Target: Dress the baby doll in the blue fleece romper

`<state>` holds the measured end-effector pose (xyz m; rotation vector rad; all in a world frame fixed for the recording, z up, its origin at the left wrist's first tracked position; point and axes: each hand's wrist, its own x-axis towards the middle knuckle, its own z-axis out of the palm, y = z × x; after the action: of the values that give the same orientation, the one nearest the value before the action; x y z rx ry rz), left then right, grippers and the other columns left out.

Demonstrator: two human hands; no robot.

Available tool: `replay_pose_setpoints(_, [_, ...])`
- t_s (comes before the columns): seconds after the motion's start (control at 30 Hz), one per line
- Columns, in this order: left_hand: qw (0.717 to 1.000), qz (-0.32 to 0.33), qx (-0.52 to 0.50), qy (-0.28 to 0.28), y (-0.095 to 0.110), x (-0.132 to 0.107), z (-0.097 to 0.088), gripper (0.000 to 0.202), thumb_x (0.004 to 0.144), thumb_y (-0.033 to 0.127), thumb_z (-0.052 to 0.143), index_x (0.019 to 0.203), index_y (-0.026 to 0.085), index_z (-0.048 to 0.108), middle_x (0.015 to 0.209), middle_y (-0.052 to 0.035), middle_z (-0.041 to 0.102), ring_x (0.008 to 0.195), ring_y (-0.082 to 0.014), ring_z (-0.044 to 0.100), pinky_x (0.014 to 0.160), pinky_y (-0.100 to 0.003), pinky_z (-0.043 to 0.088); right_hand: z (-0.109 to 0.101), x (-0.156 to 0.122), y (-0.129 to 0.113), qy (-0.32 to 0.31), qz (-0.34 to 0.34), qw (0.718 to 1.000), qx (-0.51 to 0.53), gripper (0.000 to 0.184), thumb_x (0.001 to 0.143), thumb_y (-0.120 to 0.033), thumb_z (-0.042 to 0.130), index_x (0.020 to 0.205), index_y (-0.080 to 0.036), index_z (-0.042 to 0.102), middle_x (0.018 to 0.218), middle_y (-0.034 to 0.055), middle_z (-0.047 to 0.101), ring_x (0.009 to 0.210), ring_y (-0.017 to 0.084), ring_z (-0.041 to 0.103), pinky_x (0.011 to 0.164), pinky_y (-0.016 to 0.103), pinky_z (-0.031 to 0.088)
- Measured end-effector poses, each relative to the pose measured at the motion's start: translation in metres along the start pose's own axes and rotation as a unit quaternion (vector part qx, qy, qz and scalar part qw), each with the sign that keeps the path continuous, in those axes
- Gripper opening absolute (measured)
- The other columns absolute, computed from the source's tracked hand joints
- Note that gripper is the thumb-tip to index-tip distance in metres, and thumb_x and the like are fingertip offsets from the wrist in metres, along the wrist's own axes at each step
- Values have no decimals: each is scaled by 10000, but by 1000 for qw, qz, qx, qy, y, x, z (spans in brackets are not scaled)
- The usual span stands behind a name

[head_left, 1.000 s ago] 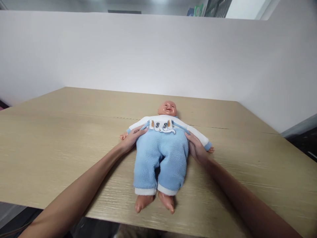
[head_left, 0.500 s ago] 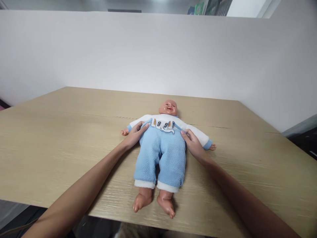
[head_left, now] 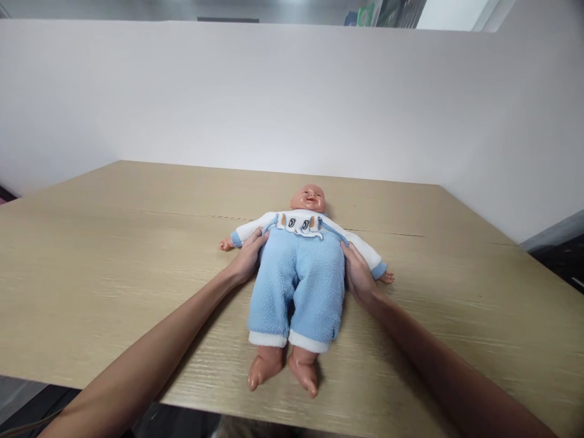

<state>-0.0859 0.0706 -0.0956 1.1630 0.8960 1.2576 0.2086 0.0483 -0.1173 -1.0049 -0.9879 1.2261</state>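
A baby doll [head_left: 308,199] lies on its back on the wooden table [head_left: 114,255], head away from me, bare feet near the front edge. It wears a white top and fluffy light-blue trousers [head_left: 298,286] with white cuffs. My left hand [head_left: 247,258] grips the trousers' waist on the doll's left side as I see it, fingers curled into the fabric. My right hand [head_left: 357,274] holds the waist on the other side, beside the doll's white sleeve.
A plain white partition [head_left: 292,91] stands along the table's far edge and right side. The table's front edge runs just below the doll's feet. A dark floor area shows at the far right.
The trousers' waist has slid higher up the doll's body and more of the legs shows below the cuffs. Both hands stay at the waist.
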Motion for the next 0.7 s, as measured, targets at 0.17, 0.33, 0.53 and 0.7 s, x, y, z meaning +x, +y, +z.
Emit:
replay_pose_setpoints(0.17, [998,-11,-65,-16,-5,6,3,463,919,478,811,1280,203,723,1268,-74,755,1114,-251,668,984,-335,473,0,12,2,32,-21,999,-11,535,880,-639,764,1304,-315,722,1438,3,733,1524,275,517,1326,466,371])
replay_pose_setpoints(0.33, [998,-18,-51,-45,-4,10,-7,409,923,481,806,1215,206,725,1102,-45,742,952,-206,626,906,-312,455,-5,18,1,10,-46,998,-35,516,883,-639,746,1255,-282,716,1337,26,759,1403,274,608,1269,434,413])
replay_pose_setpoints(0.53, [997,29,53,-58,9,8,-10,362,943,523,772,1095,205,693,993,-7,676,898,-182,571,846,-280,419,-12,15,-11,-37,-71,990,-119,369,954,-626,668,1074,-278,682,1076,-2,729,1095,247,656,1096,364,491])
replay_pose_setpoints(0.7, [984,54,151,-71,14,7,-17,394,975,595,704,1053,211,663,951,5,613,875,-186,526,834,-288,405,-16,8,-24,-51,-76,982,-166,342,940,-618,699,928,-279,651,927,-13,654,954,238,591,936,326,487])
